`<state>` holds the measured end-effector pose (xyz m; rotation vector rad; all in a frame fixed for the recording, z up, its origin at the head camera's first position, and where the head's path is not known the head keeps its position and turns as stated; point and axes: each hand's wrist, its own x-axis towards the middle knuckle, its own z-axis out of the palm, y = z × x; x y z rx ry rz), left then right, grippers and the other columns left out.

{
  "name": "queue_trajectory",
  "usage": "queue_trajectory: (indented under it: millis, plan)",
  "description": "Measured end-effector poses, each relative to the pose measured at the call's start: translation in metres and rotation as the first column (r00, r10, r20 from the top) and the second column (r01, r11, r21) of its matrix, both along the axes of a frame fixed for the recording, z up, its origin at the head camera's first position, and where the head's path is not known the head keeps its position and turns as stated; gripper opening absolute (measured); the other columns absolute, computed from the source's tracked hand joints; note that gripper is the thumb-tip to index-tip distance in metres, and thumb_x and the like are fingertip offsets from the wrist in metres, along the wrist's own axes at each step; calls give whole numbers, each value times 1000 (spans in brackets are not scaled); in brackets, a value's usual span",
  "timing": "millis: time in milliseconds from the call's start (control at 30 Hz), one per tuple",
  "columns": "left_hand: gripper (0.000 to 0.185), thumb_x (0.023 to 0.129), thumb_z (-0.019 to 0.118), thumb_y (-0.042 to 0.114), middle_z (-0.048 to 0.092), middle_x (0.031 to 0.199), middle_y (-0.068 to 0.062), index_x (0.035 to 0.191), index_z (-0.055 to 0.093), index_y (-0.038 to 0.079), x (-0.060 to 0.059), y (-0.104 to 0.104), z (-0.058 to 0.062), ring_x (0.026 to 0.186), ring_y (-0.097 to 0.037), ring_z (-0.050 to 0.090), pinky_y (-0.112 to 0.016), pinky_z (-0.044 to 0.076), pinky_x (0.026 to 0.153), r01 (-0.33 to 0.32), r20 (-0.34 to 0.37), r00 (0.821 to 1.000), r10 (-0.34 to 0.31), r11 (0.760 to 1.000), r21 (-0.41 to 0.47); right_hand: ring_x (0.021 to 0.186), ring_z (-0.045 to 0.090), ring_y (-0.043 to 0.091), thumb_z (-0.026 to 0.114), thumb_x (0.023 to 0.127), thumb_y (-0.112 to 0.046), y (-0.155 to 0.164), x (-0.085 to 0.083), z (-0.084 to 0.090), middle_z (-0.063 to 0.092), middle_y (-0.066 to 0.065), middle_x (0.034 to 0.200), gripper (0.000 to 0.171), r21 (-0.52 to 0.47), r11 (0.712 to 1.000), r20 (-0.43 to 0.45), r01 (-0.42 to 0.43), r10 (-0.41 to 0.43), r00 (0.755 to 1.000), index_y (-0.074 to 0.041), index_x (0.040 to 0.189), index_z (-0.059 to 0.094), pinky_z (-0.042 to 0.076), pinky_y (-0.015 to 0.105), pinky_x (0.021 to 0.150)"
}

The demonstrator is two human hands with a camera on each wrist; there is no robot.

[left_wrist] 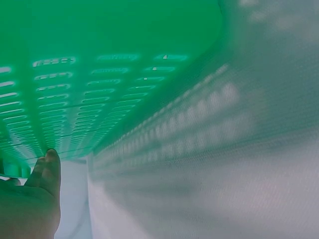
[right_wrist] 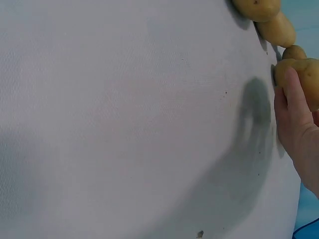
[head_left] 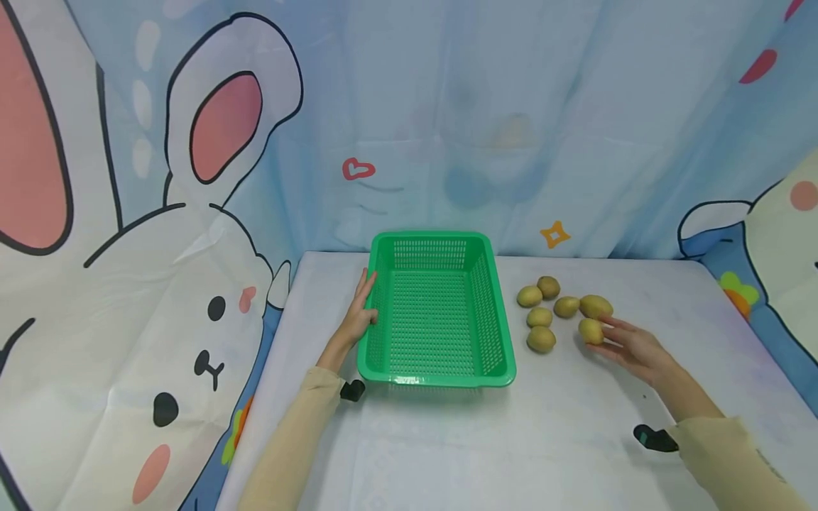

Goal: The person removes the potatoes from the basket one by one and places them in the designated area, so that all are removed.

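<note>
Green basket [head_left: 441, 312], frame center on counter [head_left: 575, 426], w/ nothing inside. 6 potatoes right of it. Left hand [head_left: 359, 312] flat, fingers straight vs basket's left wall. Right hand [head_left: 629, 345] fingers loosely round nearest potato [head_left: 591, 331], center-right.

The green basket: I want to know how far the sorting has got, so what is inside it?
Nothing shows inside the green basket: only its bare slotted floor and walls. All six potatoes lie on the table to its right. No part of the floor looks covered.
</note>
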<state>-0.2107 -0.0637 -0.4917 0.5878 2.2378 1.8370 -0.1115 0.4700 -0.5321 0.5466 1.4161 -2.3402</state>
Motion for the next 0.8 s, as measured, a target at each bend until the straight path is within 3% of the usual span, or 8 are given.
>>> queue_trajectory:
  millis: [267,367,433,533,700,800]
  plan:
    - [95,66,41,-17,-12,163,-17,156,11,-5,-1,0,3,149,-34,-12,-56,8,116,-5,1,1000,5,1000,-5,95,67,12,50,102,-9,-7,-2,-11,43,0,123,76,77,997,23,-2,0,1000,-15,160,1,43,38,102]
    - [95,66,41,-16,-12,163,-18,156,11,-5,-2,1,4,149,-35,-12,-57,6,116,-2,-4,1000,2,1000,-14,95,67,12,51,101,-9,-8,-1,-12,52,-4,115,67,70,997,20,13,-14,1000,-20,159,18,43,39,102]
    - [95,66,41,-15,-12,163,-18,156,11,-5,-2,1,4,149,-35,-12,-58,6,116,-2,-7,1000,2,1000,-20,94,66,12,53,101,-8,-9,0,-11,55,-7,109,54,75,997,16,21,-22,1000,-23,150,37,43,40,102]
    - [95,66,41,-15,-12,163,-18,156,11,-5,-2,1,4,149,-35,-12,-58,6,115,-5,-5,1000,5,1000,-20,93,66,11,52,101,-7,-12,0,-10,50,-4,116,37,106,994,9,25,-27,1000,-21,135,50,44,41,101]
    - [96,66,42,-15,-12,163,-16,156,11,-3,-1,0,3,149,-34,-12,-57,6,116,-12,12,1000,12,1000,-29,87,64,5,52,100,-7,-19,-3,-6,31,14,139,56,259,966,9,10,-13,1000,-9,152,32,47,40,97]
    - [96,66,43,-15,-12,163,-16,156,12,-3,-1,0,1,149,-35,-12,-57,6,116,-14,18,1000,15,999,-29,84,64,4,53,99,-8,-22,-5,-4,26,21,143,63,339,941,11,9,-14,1000,-2,155,23,50,39,93]
